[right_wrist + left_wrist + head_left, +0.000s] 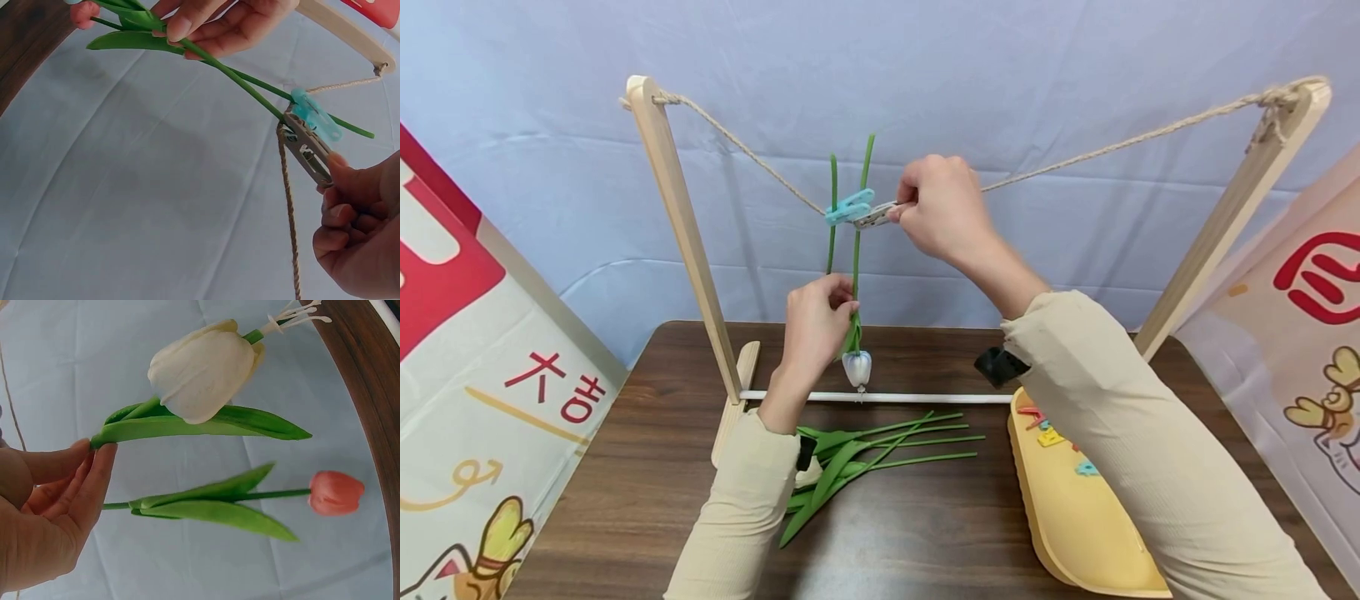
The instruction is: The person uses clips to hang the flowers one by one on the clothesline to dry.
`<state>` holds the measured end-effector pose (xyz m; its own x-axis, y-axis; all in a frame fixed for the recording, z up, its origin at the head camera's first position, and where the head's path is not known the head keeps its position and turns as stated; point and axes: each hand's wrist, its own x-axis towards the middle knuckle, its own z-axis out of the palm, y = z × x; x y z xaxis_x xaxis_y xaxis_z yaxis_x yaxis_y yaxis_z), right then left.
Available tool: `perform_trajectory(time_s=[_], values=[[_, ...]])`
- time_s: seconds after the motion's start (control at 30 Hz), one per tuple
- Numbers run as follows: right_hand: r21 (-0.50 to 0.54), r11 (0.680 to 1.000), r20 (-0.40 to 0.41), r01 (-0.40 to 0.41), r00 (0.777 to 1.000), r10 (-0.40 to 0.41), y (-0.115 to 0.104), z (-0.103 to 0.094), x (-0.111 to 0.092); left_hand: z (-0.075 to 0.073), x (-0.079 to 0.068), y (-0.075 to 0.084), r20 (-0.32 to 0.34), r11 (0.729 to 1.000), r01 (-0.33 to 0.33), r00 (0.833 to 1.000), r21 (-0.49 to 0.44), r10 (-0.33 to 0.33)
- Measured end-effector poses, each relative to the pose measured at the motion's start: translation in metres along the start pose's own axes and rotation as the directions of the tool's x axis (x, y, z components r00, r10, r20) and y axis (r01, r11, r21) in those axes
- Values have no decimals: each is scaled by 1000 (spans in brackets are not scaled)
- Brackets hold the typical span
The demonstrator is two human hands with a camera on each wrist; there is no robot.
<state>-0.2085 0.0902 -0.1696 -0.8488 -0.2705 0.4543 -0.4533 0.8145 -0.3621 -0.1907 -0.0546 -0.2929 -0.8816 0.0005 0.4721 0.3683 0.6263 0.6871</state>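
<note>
My left hand pinches the green stem of a white artificial tulip, which hangs head down below the rope. With thumb and fingers my right hand pinches the handle end of a grey clothespin, whose tip meets the tulip's stem at the rope. Just left of it, a light blue clothespin clips another stem to the rope. That stem belongs to a pink-red tulip, hanging head down; its bloom is hidden in the head view.
Wooden posts hold the rope's ends, with a white bar low between them. More tulips with green leaves lie on the brown table. At right, a yellow tray holds several coloured clothespins, partly behind my right arm.
</note>
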Motion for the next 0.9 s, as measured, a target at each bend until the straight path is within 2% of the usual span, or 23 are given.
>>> perform_trajectory(time_s=[0.43, 0.7, 0.9], values=[[-79, 997, 38, -1, 999, 4, -4, 4, 2, 3, -2, -4, -5, 1000, -25, 1000, 16, 25], [49, 996, 95, -79, 993, 74, 4, -4, 0, 3, -1, -5, -19, 1000, -27, 999, 9, 27], [83, 991, 126, -102, 988, 91, 14, -12, -4, 3, 0, -5, -29, 1000, -23, 999, -1, 23]])
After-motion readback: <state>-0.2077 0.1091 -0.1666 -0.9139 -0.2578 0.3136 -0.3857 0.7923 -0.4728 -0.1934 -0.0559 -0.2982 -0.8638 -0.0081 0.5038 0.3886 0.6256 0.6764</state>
